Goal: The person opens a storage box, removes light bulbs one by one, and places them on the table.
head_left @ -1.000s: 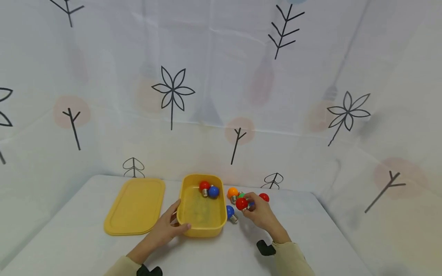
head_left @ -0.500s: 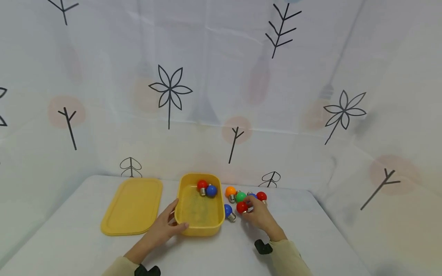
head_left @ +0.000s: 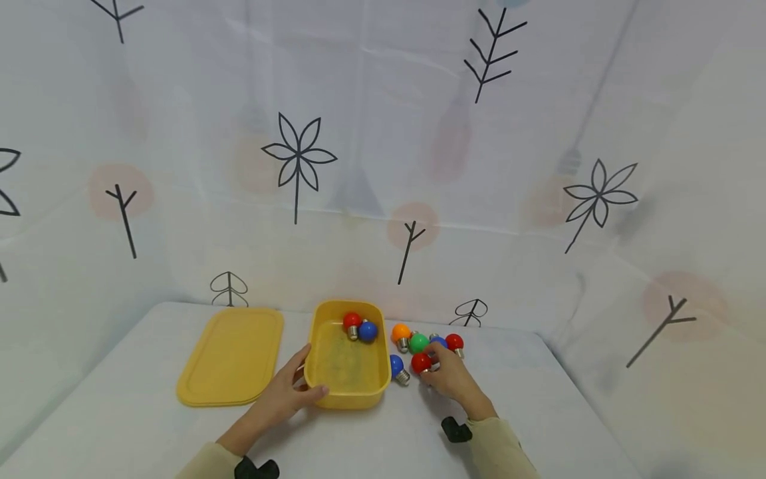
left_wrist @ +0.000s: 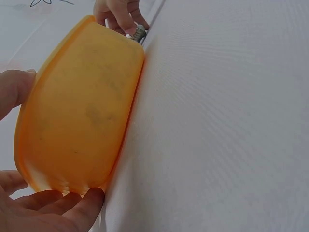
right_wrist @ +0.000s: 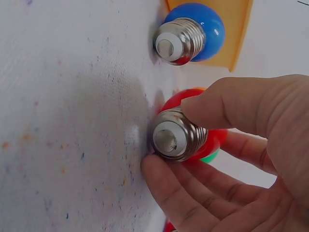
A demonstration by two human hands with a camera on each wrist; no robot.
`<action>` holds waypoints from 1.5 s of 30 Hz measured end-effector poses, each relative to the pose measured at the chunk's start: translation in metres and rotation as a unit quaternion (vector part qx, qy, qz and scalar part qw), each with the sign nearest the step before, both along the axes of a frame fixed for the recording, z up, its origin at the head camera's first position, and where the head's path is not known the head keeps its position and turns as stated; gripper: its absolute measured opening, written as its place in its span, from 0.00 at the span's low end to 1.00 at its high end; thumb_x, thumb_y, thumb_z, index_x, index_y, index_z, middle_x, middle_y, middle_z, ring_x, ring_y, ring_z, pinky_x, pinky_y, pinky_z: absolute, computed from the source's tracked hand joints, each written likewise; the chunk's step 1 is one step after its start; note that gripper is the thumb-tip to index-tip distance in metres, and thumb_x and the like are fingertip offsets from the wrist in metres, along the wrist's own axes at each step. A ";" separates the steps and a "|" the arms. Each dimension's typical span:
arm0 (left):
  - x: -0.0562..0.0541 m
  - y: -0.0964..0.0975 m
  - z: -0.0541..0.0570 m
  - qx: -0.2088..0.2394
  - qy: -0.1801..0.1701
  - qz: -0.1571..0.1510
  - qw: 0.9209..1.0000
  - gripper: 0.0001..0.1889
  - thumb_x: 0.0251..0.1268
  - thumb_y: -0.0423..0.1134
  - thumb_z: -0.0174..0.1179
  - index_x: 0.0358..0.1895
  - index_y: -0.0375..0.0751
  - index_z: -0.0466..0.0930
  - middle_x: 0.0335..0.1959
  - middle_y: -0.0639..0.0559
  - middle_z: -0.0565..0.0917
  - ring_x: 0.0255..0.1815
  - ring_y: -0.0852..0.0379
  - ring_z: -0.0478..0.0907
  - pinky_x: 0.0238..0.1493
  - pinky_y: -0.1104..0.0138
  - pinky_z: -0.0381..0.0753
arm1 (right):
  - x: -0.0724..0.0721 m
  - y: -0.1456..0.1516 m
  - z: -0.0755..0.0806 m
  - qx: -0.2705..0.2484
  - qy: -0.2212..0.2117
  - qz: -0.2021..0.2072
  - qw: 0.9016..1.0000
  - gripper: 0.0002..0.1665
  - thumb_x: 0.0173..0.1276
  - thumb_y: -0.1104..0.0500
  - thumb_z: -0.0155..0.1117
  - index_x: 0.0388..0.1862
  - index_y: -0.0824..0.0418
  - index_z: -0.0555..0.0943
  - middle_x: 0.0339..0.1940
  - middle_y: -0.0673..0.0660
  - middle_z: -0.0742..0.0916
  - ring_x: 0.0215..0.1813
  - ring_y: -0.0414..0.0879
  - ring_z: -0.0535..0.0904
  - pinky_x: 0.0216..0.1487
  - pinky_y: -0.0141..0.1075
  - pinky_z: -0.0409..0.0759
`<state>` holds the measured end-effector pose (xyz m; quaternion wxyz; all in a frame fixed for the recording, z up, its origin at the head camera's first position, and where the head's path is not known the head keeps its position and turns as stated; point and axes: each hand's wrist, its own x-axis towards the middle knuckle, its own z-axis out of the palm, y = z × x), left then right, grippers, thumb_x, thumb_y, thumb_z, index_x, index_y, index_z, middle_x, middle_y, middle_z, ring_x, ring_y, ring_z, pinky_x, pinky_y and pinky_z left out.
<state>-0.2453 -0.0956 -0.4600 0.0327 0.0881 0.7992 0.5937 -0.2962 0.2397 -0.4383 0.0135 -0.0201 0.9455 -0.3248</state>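
A yellow plastic box (head_left: 348, 401) stands on the white table; inside it lie a red light bulb (head_left: 352, 322) and a blue light bulb (head_left: 368, 331). My left hand (head_left: 286, 394) holds the box at its near left corner, thumb at the rim and fingertips against the outer wall. To the right of the box, my right hand (head_left: 451, 379) pinches another red light bulb (head_left: 421, 362) by its metal screw base (right_wrist: 175, 135), low at the tabletop. Beside the box's right wall lies a blue light bulb (right_wrist: 207, 31).
Behind the right hand lie an orange bulb (head_left: 401, 334), a green bulb (head_left: 419, 343), a blue bulb (head_left: 439, 342) and a red bulb (head_left: 455, 341). A flat yellow lid (head_left: 230, 357) rests left of the box. A patterned white cloth (head_left: 359, 166) hangs behind the table.
My right hand has lowered the red light bulb toward the table, slightly nearer to me, uncovering the green and blue bulbs behind. The left hand keeps its hold on the box.
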 end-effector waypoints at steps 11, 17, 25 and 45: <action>0.000 0.000 0.000 0.001 0.000 0.000 1.000 0.51 0.53 0.48 0.71 0.76 0.43 0.48 0.74 0.40 0.56 0.71 0.40 0.60 0.64 0.53 0.70 | 0.002 -0.001 0.003 0.003 0.011 0.001 1.000 0.30 0.57 0.55 0.73 0.58 0.58 0.74 0.49 0.57 0.80 0.44 0.50 0.76 0.39 0.41 0.84; 0.000 -0.001 -0.001 -0.001 0.002 0.000 1.000 0.51 0.53 0.47 0.71 0.76 0.43 0.48 0.74 0.40 0.56 0.71 0.39 0.59 0.64 0.53 0.70 | 0.005 -0.003 0.006 0.017 0.037 -0.003 0.999 0.30 0.58 0.51 0.72 0.57 0.59 0.75 0.48 0.55 0.80 0.49 0.52 0.75 0.44 0.45 0.84; 0.001 -0.001 -0.001 -0.002 0.002 0.003 1.000 0.51 0.53 0.48 0.71 0.76 0.43 0.48 0.74 0.40 0.56 0.71 0.39 0.60 0.64 0.53 0.70 | 0.006 -0.010 0.010 0.032 0.066 0.003 0.997 0.29 0.61 0.50 0.70 0.59 0.58 0.75 0.53 0.56 0.81 0.56 0.55 0.76 0.49 0.51 0.82; 0.004 0.001 -0.001 0.009 0.006 -0.002 1.000 0.51 0.54 0.46 0.71 0.76 0.42 0.47 0.74 0.39 0.55 0.71 0.38 0.59 0.64 0.53 0.70 | -0.001 -0.050 0.036 0.029 0.136 0.097 0.986 0.29 0.65 0.49 0.65 0.61 0.58 0.74 0.57 0.57 0.79 0.56 0.53 0.75 0.58 0.51 0.76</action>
